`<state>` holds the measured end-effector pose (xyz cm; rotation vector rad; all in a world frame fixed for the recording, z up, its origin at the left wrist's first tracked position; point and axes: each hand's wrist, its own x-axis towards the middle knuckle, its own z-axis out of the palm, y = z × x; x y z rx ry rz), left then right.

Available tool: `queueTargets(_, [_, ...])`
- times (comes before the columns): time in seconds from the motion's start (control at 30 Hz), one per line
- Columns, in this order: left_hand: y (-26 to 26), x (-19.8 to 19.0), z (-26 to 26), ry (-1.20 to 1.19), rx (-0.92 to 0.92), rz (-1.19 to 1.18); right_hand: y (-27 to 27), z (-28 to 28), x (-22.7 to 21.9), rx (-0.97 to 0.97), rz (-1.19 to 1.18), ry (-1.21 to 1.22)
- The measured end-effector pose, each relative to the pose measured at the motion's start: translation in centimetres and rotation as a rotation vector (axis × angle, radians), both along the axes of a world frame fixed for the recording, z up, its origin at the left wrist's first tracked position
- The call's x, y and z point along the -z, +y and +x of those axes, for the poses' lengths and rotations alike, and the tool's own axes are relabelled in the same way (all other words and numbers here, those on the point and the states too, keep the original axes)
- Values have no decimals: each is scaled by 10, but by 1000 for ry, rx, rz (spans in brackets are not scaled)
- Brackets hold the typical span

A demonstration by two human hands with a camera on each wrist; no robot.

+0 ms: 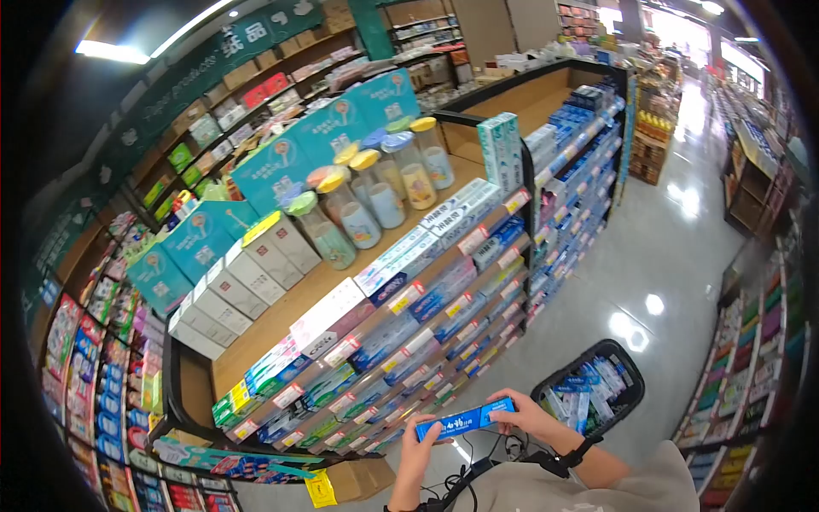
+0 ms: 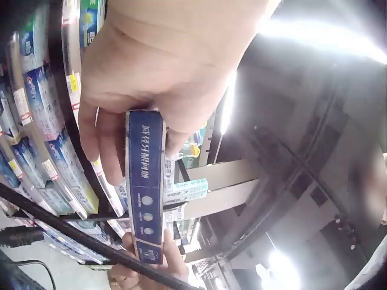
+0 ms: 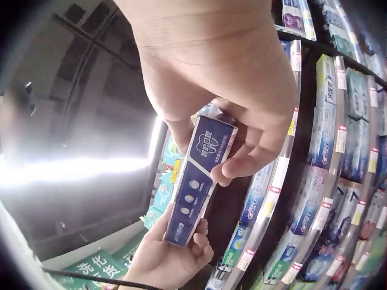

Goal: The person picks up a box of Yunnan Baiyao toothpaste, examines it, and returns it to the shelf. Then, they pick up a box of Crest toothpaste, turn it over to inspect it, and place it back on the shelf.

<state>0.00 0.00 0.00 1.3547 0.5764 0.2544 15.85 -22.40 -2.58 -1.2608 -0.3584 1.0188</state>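
A long blue toothpaste box (image 1: 465, 420) is held level in front of the body, one end in each hand. The left hand (image 1: 418, 439) grips its left end and the right hand (image 1: 525, 416) pinches its right end. In the left wrist view, the left hand (image 2: 163, 66) has its thumb and fingers on either side of the box (image 2: 145, 175), whose narrow printed side shows. From the right wrist, the right hand (image 3: 224, 90) holds the near end of the box (image 3: 202, 175), with the left hand (image 3: 166, 257) at the far end.
A black basket (image 1: 640, 384) with several boxes stands on the floor at the right. Shelves of toothpaste (image 1: 409, 328) run along the left, with plastic jugs (image 1: 354, 213) and white boxes (image 1: 256, 277) on top. A cardboard box (image 1: 363, 480) lies below. An aisle (image 1: 597, 290) extends ahead.
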Motion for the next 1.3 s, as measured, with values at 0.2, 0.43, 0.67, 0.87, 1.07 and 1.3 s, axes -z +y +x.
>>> queueTargets(0.2, [-1, 9, 13, -89, 109, -16, -15, -31, -26, 236, -61, 81])
queueTargets(0.43, [-11, 17, -1, -69, 231, -75, -38, -71, -33, 319, -188, -14])
queueTargets(0.67, [-33, 53, -3, -61, 421, -129, -75, -121, -35, 480, -254, -43])
queueTargets(0.87, [-83, 5, 4, -109, 684, -139, -137, -143, -49, 630, -161, -6])
queueTargets(1.07, [-140, 17, 15, -85, 809, -54, -201, -146, -27, 683, -132, -19])
queueTargets(1.3, [-245, 119, 64, -175, 950, 214, -324, -132, 42, 711, -73, 77])
